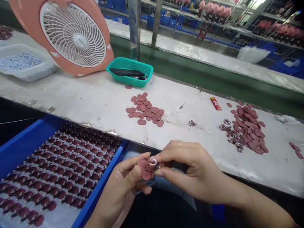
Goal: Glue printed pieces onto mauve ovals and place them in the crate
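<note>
My left hand point(128, 179) pinches a dark red oval disc point(144, 169) by its edge, between thumb and fingers. My right hand point(185, 167) closes on a small shiny figure point(154, 164) with white and dark parts, which it holds against the disc's face. The right fingers partly hide that figure, so its exact kind does not show. Both hands are in front of the bench edge, above my lap. On the bench beyond them lies a loose pile of similar red discs point(148, 109). A single small figure point(192, 123) rests to its right.
A blue tray point(80, 205) at left holds rows of discs with figures attached. On the bench stand an orange fan point(80, 41), a green basket point(130, 83) and a white tub point(30, 74). More discs point(251, 126) and small figures point(235, 137) lie right, near a red wrapper point(215, 104).
</note>
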### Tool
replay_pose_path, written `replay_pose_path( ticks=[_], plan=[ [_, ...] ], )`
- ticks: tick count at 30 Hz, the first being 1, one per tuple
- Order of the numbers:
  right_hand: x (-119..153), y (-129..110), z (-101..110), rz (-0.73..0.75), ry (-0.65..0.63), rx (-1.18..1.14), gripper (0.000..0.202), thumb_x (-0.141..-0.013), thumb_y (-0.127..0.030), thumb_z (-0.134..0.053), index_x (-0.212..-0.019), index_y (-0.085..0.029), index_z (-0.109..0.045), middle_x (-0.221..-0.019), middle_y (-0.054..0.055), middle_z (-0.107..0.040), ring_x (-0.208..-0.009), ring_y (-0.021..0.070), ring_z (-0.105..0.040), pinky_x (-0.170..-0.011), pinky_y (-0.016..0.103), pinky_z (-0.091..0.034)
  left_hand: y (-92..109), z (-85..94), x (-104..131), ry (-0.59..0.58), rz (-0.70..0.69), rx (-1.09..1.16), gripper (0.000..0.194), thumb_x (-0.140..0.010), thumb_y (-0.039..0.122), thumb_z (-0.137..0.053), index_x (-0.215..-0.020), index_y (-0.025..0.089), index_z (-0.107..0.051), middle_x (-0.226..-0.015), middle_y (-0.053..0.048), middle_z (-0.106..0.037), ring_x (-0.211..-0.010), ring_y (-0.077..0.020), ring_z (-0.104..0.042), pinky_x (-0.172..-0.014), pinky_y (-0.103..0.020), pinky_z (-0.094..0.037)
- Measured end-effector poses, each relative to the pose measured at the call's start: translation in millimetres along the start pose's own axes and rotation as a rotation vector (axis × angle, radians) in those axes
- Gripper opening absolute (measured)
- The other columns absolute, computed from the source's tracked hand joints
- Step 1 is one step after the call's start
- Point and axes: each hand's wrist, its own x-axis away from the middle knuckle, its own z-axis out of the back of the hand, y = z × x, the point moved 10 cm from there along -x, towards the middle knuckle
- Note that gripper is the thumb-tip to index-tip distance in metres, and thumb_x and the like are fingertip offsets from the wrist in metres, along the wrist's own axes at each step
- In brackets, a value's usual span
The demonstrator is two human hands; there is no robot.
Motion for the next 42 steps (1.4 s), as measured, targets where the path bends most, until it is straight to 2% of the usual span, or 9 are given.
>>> replay_pose_path(
  ticks=[9,14,17,26,36,42],
  plan=[
    [-7,3,-5,-0.018,-0.084,0.018,0.012,-0.090,-0.013,-0.072,-0.098,-0.021,-0.074,-0.085,0.000,-0.077,-0.074,0.0119,-0.071,-0.068,0.021,-0.055,-6,2.9,-6,0.002,0.023,-0.016,0.040,-0.062,0.046,-0.092,-0.093,0.023,-0.084,-0.080,-0.004,-0.075,-0.070,-0.0146,-0.065,-0.047,-0.015,-0.052],
    [-11,10,-8,-0.052,-0.110,-0.033,0.009,-0.089,-0.013,-0.071,-0.095,-0.019,-0.074,-0.085,0.001,-0.078,-0.075,0.0118,-0.072,-0.069,0.021,-0.055,-13,1.1,-11,-0.075,0.071,0.002,0.040,-0.067,0.045,-0.090,-0.100,0.024,-0.083,-0.081,-0.004,-0.074,-0.070,-0.0136,-0.065,-0.047,-0.015,-0.053],
    [-12,11,-8,-0.052,-0.118,-0.035,0.010,-0.089,-0.012,-0.070,-0.094,-0.019,-0.074,-0.083,0.001,-0.078,-0.073,0.0124,-0.072,-0.067,0.022,-0.055,-14,1.5,-12,-0.081,0.085,0.021,0.037,-0.070,0.043,-0.089,-0.100,0.023,-0.083,-0.081,-0.004,-0.074,-0.069,-0.0126,-0.064,-0.048,-0.015,-0.054],
    [-13,15,-9,-0.065,-0.163,-0.008,0.012,-0.089,-0.013,-0.070,-0.095,-0.022,-0.074,-0.083,0.000,-0.078,-0.074,0.0133,-0.072,-0.068,0.024,-0.054,-14,0.8,-12,-0.062,0.109,0.035,0.037,-0.065,0.042,-0.091,-0.095,0.022,-0.083,-0.079,-0.003,-0.072,-0.068,-0.0128,-0.063,-0.045,-0.014,-0.051],
    [-14,3,-11,0.001,-0.213,0.059,0.013,-0.092,-0.010,-0.067,-0.096,-0.023,-0.072,-0.086,0.000,-0.077,-0.078,0.0121,-0.071,-0.069,0.021,-0.054,-7,-2.3,-8,-0.036,0.126,0.014,0.037,-0.062,0.044,-0.092,-0.088,0.020,-0.084,-0.072,-0.002,-0.069,-0.067,-0.0133,-0.061,-0.044,-0.014,-0.050],
    [-14,-5,-14,0.046,-0.250,0.111,0.014,-0.094,-0.011,-0.064,-0.101,-0.021,-0.071,-0.087,0.004,-0.075,-0.079,0.0145,-0.070,-0.070,0.024,-0.055,-10,-1.3,-10,-0.052,0.126,0.019,0.035,-0.060,0.043,-0.094,-0.086,0.022,-0.084,-0.069,-0.001,-0.068,-0.061,-0.0104,-0.058,-0.044,-0.013,-0.050]
  ],
)
